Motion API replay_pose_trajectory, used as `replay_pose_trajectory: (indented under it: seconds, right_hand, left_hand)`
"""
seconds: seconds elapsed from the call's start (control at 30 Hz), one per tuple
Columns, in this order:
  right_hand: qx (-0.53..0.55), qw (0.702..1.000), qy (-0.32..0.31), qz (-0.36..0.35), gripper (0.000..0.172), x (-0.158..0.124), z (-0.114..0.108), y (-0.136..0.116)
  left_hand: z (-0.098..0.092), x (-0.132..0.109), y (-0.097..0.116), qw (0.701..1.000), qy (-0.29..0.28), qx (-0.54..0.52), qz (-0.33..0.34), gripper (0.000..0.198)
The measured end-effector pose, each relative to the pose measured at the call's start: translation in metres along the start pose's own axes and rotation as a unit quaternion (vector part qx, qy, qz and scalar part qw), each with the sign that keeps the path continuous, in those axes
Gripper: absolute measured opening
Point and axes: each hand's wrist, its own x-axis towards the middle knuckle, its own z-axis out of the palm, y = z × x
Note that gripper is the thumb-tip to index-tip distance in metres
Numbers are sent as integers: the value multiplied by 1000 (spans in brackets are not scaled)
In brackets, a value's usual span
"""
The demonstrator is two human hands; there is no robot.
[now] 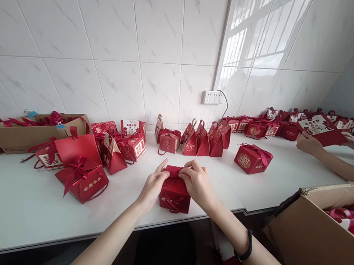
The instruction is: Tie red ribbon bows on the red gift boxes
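Note:
A small red gift box (174, 199) with gold lettering and a twisted cord on its front stands near the table's front edge. Across its top lies a dark red ribbon (174, 172), gathered in the middle. My left hand (153, 186) is at the box's upper left, its thumb pressed to the ribbon and one finger raised. From the right, my right hand (198, 183) pinches the ribbon near its centre; its fingertips partly hide it. Left of my hands sits a larger red gift box (84, 181) with a bow and an upright flap.
Small red boxes (202, 140) line the wall. A cardboard tray (16, 137) of ribbons is at left, a single red box (253, 160) at right. A large carton (322, 238) flanks the table's right front. Another person's hands (309, 143) hold a red printed box (319, 127).

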Motion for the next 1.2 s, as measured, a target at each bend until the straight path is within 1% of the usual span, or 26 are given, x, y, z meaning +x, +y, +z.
replay_pose_trajectory:
  seconds: [0.1,0.23,0.3,0.43,0.53,0.63,0.77,0.87,0.97,1.07,1.2]
  right_hand:
    - [10,1000,3,4,21,-1,0,0]
    - [-5,1000,-1,2,19,0,-1,-2]
    - [-33,999,-9,-5,20,1,-3,-3]
    - [-82,996,-6,-28,25,1,-7,-4]
    - [-87,996,10,-33,23,0,-8,-4]
    - [-67,997,15,-16,18,0,-8,-2]
    - [-30,999,24,18,10,0,-6,3]
    - [1,999,33,43,10,-1,-5,7]
    - [29,998,28,56,11,-4,-8,11]
    - [44,997,18,57,11,-10,-11,13]
    - [34,998,11,53,9,-19,-16,14]
  left_hand:
    - [0,0,0,1000,-3,-6,0,39]
    - [0,0,2,999,-3,-30,-24,56]
    - [1,0,2,999,12,-29,-25,59]
    - [2,2,1,999,33,-28,-12,56]
    - [0,4,-2,999,52,-15,-1,49]
    - [-1,4,-4,997,78,21,21,35]
    - [-5,3,-4,984,102,117,84,18]
    - [-8,1,-4,968,120,189,116,26]
    - [-9,-1,-3,956,137,224,131,27]
    - [-7,-4,-4,947,163,237,142,24]
    - [-1,-5,-8,947,200,210,138,20]
